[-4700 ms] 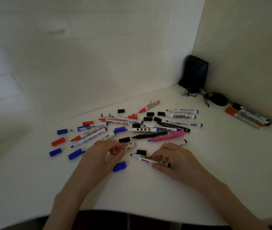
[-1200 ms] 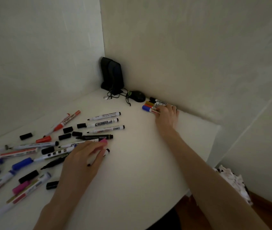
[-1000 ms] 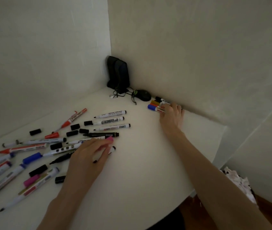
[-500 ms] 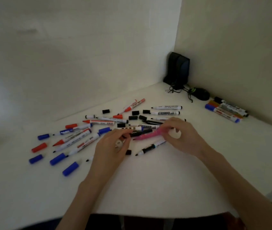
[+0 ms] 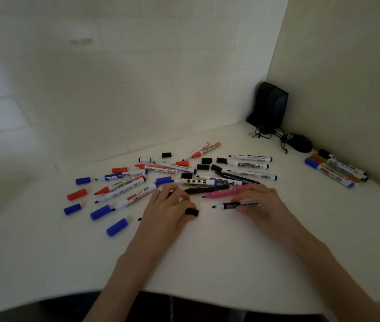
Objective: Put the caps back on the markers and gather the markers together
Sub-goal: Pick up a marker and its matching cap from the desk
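Over on the left there's a scatter of loose blue caps [image 5: 72, 209] and a red cap [image 5: 76, 194] on the white table [image 5: 207, 256]. Right of those is a messy pile of uncapped markers [image 5: 124, 185], mostly lying slanted with tips toward the near-left.

The left hand [image 5: 168, 206] is palm down at the near edge of the pile, fingers curled. It looks like it's pinching a small black cap [image 5: 191, 212] at its right side, low on the table.

Just right of that cap, across a small gap, is the black-banded marker [image 5: 232, 205]. Its long axis runs left-right and the bare tip points left, pretty much at the cap. The right hand [image 5: 262, 203] grips its back end, fingers curled over the barrel.

A pink marker [image 5: 225, 192] lies just beyond, tip left too. Far right by the wall sits a tidy bundle of capped markers [image 5: 335, 169], with a black mouse [image 5: 300, 143] and a black box [image 5: 270, 105] in the corner.
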